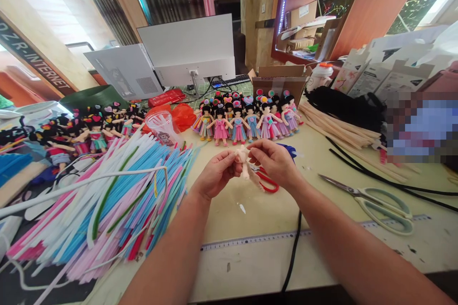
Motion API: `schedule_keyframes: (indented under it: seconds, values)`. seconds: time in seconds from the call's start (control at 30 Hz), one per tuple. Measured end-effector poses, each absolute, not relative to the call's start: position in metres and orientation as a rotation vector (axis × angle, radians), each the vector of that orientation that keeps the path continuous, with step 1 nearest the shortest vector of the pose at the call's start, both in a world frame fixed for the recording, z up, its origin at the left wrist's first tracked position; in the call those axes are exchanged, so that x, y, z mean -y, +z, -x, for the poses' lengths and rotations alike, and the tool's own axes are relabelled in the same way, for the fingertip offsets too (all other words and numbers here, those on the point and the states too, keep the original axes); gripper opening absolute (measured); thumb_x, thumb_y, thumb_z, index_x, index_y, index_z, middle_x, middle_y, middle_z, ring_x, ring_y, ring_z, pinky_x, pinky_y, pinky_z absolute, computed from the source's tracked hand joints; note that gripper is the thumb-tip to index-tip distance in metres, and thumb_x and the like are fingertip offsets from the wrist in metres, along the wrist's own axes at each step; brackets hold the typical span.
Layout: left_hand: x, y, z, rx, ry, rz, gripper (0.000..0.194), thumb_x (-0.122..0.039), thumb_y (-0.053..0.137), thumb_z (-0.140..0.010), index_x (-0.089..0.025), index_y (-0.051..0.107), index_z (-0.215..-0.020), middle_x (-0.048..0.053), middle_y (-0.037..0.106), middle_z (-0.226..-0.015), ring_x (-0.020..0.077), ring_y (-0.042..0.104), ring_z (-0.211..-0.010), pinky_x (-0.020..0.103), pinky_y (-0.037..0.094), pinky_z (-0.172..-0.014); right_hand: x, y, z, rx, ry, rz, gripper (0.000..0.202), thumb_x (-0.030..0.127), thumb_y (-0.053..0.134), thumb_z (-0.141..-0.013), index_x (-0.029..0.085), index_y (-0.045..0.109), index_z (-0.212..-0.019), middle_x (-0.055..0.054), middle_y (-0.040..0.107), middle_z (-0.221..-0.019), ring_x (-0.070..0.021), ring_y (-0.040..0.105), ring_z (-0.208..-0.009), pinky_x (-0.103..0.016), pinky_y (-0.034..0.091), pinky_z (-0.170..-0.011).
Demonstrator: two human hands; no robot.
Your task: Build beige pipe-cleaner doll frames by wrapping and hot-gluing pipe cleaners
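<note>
Over the middle of the table, my left hand [219, 172] pinches a cream pipe cleaner piece [245, 169], twisted into a thick stem. My right hand [275, 161] has its fingertips closed on the upper end of the same piece. A thin cream tail hangs below it. Just behind and under my right hand lie red-handled scissors [271, 185], partly hidden by it. Finished pipe cleaner dolls [237, 121] in coloured dresses stand in rows beyond my hands. My fingers cover part of the held piece.
Left of my arm lies a big heap of coloured pipe cleaners [118, 200], with more dolls [96, 131] behind. On the right are pale-green-handled scissors [384, 205], cream pipe cleaners [343, 124] and black ones [338, 105]. A ruler strip [257, 239] crosses the front. A monitor [189, 47] stands behind.
</note>
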State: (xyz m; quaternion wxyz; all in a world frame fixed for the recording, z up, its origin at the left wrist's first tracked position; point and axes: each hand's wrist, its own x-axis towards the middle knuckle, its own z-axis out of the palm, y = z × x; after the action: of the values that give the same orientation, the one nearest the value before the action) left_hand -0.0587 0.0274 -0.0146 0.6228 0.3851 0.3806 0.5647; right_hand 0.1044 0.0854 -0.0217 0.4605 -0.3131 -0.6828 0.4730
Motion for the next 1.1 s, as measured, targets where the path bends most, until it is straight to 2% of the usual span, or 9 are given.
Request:
schedule_keyframes:
  seconds: [0.13,0.4,0.57,0.77,1.1]
  values:
    - [-0.026,-0.013,0.056,-0.883,1.238,-0.9,0.032,-0.043,0.08,-0.071,-0.014,0.067,-0.074,0.0,0.06,-0.061,0.0087,0.052,-0.055,0.022,0.04,-0.056,-0.08,-0.02,-0.104,1.757,1.058,0.763,0.015,0.034,0.067,-0.079,0.02,0.063,-0.082,-0.002,0.069,-0.073,-0.0146,0.063,-0.065,-0.027,0.049,-0.062]
    - [-0.026,-0.013,0.053,-0.91,1.21,-0.932,0.032,-0.043,0.079,-0.072,-0.014,0.065,-0.074,0.0,0.06,-0.061,0.0089,0.052,-0.056,0.022,0.039,-0.056,-0.075,-0.017,-0.105,1.841,0.762,0.84,0.007,0.025,0.061,-0.081,0.021,0.059,-0.076,0.0,0.064,-0.068,-0.0136,0.057,-0.061,-0.026,0.043,-0.059]
    - [-0.026,-0.011,0.052,-0.949,1.225,-0.968,0.029,-0.041,0.078,-0.073,-0.015,0.066,-0.072,0.0,0.059,-0.061,0.0093,0.05,-0.056,0.021,0.039,-0.056,-0.074,-0.015,-0.102,1.881,0.604,0.888,0.014,0.022,0.06,-0.082,0.021,0.055,-0.069,0.0,0.061,-0.066,-0.0131,0.054,-0.062,-0.025,0.04,-0.06]
    - [-0.029,-0.011,0.056,-0.991,1.21,-0.974,0.029,-0.044,0.078,-0.073,-0.017,0.068,-0.071,0.0,0.059,-0.061,0.0106,0.05,-0.059,0.021,0.043,-0.058,-0.078,-0.014,-0.099,1.952,0.466,0.926,0.015,0.02,0.058,-0.084,0.022,0.052,-0.07,0.0,0.061,-0.069,-0.0136,0.054,-0.064,-0.025,0.039,-0.062]
    - [-0.03,-0.011,0.056,-1.006,1.238,-0.948,0.03,-0.044,0.082,-0.068,-0.017,0.069,-0.071,0.0,0.06,-0.06,0.0103,0.052,-0.058,0.021,0.043,-0.057,-0.077,-0.013,-0.098,1.942,0.53,0.956,0.015,0.021,0.058,-0.083,0.022,0.052,-0.07,0.001,0.06,-0.068,-0.0133,0.053,-0.063,-0.025,0.038,-0.061]
